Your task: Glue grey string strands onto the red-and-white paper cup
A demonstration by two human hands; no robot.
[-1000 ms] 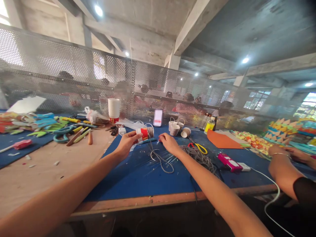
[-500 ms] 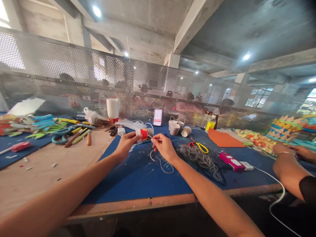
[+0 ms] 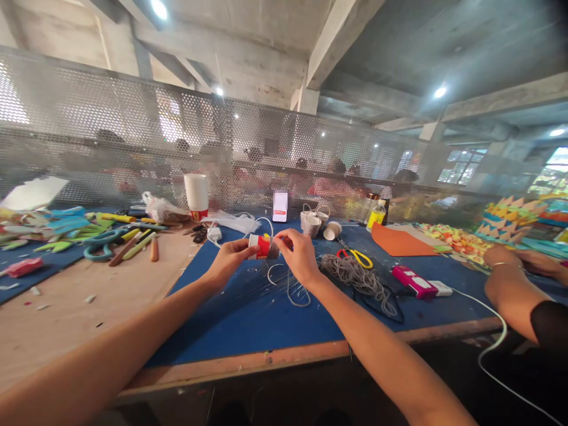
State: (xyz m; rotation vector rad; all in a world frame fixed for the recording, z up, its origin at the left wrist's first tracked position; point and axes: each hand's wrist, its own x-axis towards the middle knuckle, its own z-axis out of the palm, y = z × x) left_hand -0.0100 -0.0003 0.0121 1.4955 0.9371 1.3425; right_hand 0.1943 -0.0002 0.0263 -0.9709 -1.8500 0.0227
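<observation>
A small red-and-white paper cup [image 3: 261,246] lies sideways in my left hand [image 3: 229,258], whose thumb and fingers are closed on its rim end. Grey cord covers the other end of the cup. My right hand [image 3: 296,253] is closed in a pinch beside that end, apparently on the cord; its fingertips hide the exact grip. A loose loop of grey cord [image 3: 298,305] hangs below onto the blue mat [image 3: 248,319]. To the right lies a heap of grey cord [image 3: 355,276] with yellow-handled scissors [image 3: 361,259] behind it.
Cord-covered cups [image 3: 310,223], a phone [image 3: 280,207] and a stack of paper cups [image 3: 196,194] stand at the back. Tools [image 3: 133,245] lie left. Orange paper [image 3: 399,242] and a magenta device [image 3: 413,283] lie right, near another person's arm [image 3: 508,290].
My right hand has risen slightly and now sits closer against the cord-covered end of the cup. The cup has turned a little in my left hand. The view has shifted slightly.
</observation>
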